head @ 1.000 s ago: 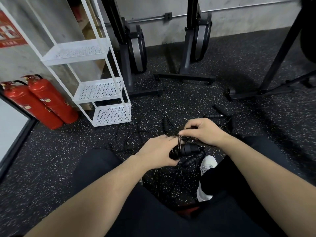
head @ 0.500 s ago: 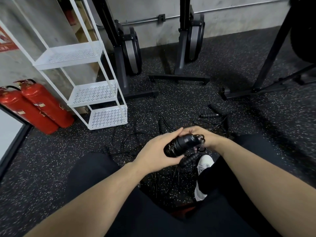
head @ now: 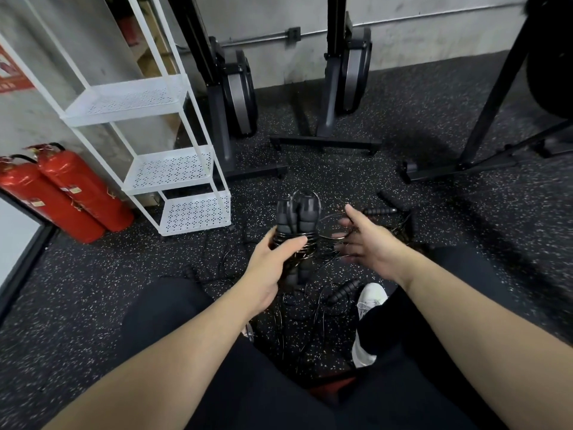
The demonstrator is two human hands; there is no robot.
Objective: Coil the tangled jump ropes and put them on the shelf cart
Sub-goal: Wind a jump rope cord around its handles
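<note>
My left hand (head: 273, 262) grips a coiled black jump rope bundle (head: 297, 218), its handles upright and thin cord wound round their middle. My right hand (head: 366, 243), blurred, is spread just right of the bundle with a loop of cord near its fingers; whether it holds the cord is unclear. More black ropes (head: 310, 308) lie tangled on the floor below my hands, with a loose handle (head: 342, 291) by my shoe and other handles (head: 379, 211) farther right. The white three-tier shelf cart (head: 173, 172) stands to the left, beyond the bundle, its shelves bare.
Two red fire extinguishers (head: 71, 190) lean left of the cart. Black rowing machines (head: 235, 94) stand upright at the wall, and a rack's base (head: 459, 169) crosses the floor at right. My white shoe (head: 369, 305) and dark trouser legs fill the foreground.
My left hand has turned the bundle upright and lifted it toward the cart. My right hand has come off the bundle and spread open to the right.
</note>
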